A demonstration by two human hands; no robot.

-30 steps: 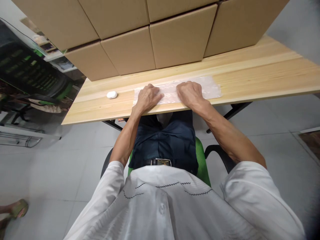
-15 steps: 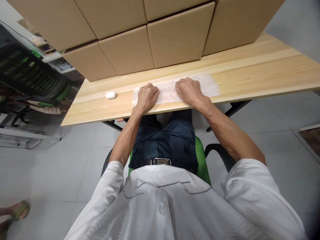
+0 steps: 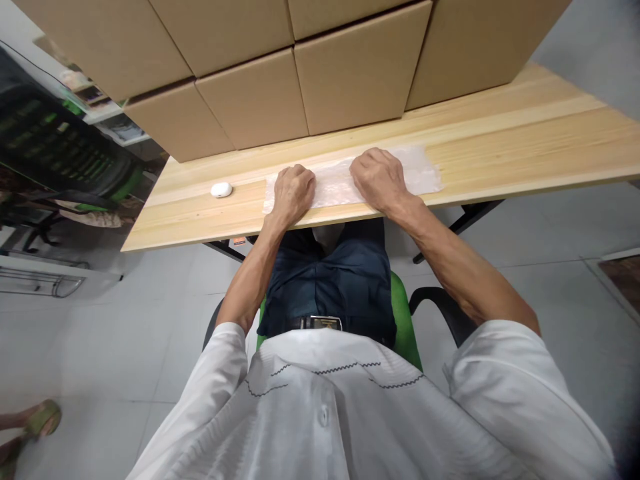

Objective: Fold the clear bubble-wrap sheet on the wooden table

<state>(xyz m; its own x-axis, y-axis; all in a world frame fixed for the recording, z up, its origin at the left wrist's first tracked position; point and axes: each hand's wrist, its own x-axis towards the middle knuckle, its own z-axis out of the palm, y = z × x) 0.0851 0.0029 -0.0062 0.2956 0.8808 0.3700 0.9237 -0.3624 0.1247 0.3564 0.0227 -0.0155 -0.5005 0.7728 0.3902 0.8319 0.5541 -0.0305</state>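
A long, pale pinkish, see-through plastic sheet (image 3: pixel 334 184) lies flat along the front part of the wooden table. My left hand (image 3: pixel 294 192) rests on its left portion with the fingers curled in. On its right half sits my right hand (image 3: pixel 379 177), also closed, knuckles up. A stretch of sheet shows between the two hands, and its ends reach out past each of them. The fingertips are tucked under, so how they grip the plastic is hidden.
Stacked cardboard boxes (image 3: pixel 353 87) stand along the back of the wooden table (image 3: pixel 500 147). A small white rounded case (image 3: pixel 221 190) lies left of the sheet. At far left are a dark chair (image 3: pixel 55 127) and, lower down, another person's foot in a sandal (image 3: pixel 44 419).
My right hand has risen very slightly, its knuckles a bit higher. The left hand and the sheet stay almost where they were.
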